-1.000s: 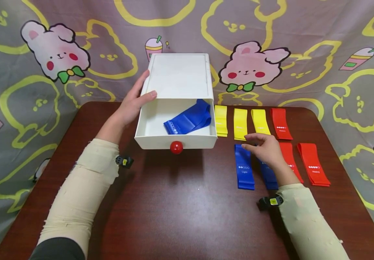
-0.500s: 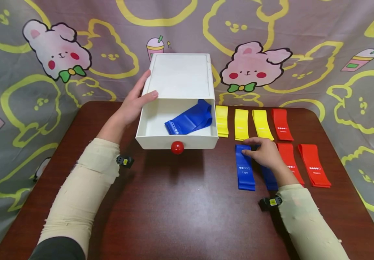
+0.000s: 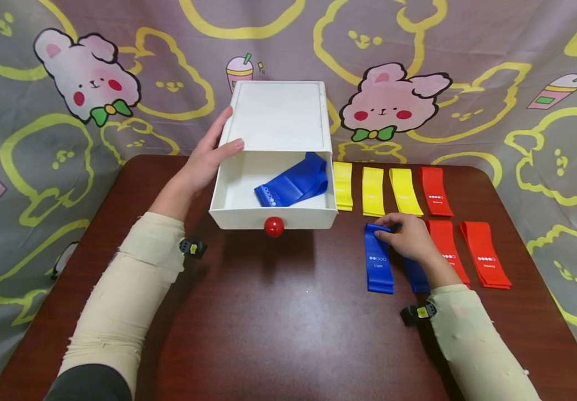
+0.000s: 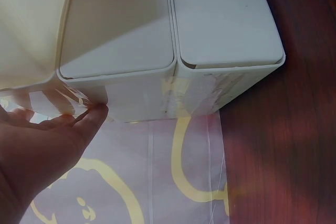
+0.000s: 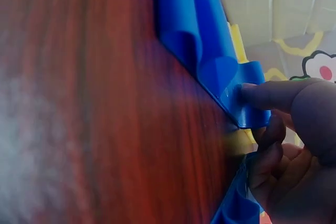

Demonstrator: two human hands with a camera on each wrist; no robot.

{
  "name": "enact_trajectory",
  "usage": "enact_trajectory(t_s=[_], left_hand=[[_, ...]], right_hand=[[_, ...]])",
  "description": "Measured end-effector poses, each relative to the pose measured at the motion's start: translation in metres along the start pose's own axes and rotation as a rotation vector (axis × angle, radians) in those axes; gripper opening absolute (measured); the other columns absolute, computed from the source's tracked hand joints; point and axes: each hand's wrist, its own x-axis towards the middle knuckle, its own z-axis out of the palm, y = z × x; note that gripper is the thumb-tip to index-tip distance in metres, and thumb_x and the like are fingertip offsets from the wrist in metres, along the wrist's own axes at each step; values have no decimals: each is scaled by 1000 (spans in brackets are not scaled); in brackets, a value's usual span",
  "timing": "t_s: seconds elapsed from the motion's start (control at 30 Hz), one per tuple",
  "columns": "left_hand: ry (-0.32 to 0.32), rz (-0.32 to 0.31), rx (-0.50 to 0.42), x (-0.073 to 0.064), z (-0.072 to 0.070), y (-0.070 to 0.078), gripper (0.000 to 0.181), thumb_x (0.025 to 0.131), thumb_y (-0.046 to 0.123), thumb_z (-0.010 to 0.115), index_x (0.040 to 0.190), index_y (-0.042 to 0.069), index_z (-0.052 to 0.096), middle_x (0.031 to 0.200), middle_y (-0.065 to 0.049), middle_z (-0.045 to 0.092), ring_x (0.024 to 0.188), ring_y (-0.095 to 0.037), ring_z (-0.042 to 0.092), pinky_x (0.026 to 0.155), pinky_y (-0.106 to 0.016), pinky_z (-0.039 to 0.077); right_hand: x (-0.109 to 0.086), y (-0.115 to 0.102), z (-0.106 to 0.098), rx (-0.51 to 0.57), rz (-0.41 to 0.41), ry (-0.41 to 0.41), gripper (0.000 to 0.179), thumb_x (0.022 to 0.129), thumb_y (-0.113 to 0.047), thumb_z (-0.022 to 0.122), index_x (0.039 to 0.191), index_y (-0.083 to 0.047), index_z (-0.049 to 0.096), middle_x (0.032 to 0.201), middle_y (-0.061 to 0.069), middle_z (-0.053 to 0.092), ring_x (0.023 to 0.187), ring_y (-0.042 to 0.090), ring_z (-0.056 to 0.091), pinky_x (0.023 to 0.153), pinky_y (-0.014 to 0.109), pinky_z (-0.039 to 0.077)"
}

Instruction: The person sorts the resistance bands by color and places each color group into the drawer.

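My left hand [image 3: 203, 159] rests against the left side of a white drawer unit [image 3: 278, 117], its fingers along the wall and its thumb at the top front edge. The top drawer [image 3: 233, 220] is pulled out and holds a blue resistance band [image 3: 291, 186]. On the right, my right hand [image 3: 409, 236] pinches the far end of a flat blue resistance band [image 3: 379, 273] marked "Light". In the right wrist view that blue band's end [image 5: 215, 30] bends up between thumb and finger. A second blue band [image 3: 416, 275] lies partly hidden beneath this hand.
Yellow bands [image 3: 372, 192] lie in a row behind, beside a red band [image 3: 436, 192]. More red bands [image 3: 484, 256] lie right of my hand. A red knob [image 3: 274, 226] juts from the drawer front. In the left wrist view, closed drawers [image 4: 226, 19] sit below the open one.
My right hand has come down from above the blue bands, and its thumb and finger now pinch the far end of the left one, lifting it slightly. My left hand has stayed put.
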Motion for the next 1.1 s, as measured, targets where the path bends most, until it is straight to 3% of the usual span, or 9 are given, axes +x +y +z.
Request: enact_trajectory(t_s=[0.27, 0.57, 0.8, 1.1], left_hand=[[4, -3, -4, 0, 0, 0, 79, 95, 33, 64, 160, 39, 20, 158, -4, 25, 122, -30, 49, 96, -47, 48], [5, -11, -1, 0, 1, 1, 79, 95, 33, 64, 160, 39, 19, 159, -4, 25, 121, -31, 49, 96, -47, 48], [5, -15, 5, 0, 0, 2, 78, 95, 34, 64, 160, 40, 19, 159, -4, 24, 123, -30, 48, 97, -48, 47], [-3, -5, 25, 0, 0, 0, 79, 95, 35, 63, 160, 39, 18, 160, -3, 23, 125, -30, 45, 98, -49, 46]], right_hand=[[-3, -1, -2, 4, -33, 13, 17, 91, -18, 75, 106, -9, 74, 95, 12, 68, 64, 26, 52, 60, 38, 45], [-8, -4, -5, 51, -60, 44, 14, 91, -18, 75, 101, -7, 74, 83, 9, 65, 57, 23, 55, 53, 34, 47], [-12, -8, -9, 88, -68, 69, 11, 92, -17, 74, 99, -8, 74, 70, 4, 64, 56, 24, 55, 49, 33, 45], [-18, -18, -19, 110, -125, 135, 14, 91, -19, 76, 99, -7, 75, 77, 4, 68, 63, 26, 55, 51, 32, 45]])
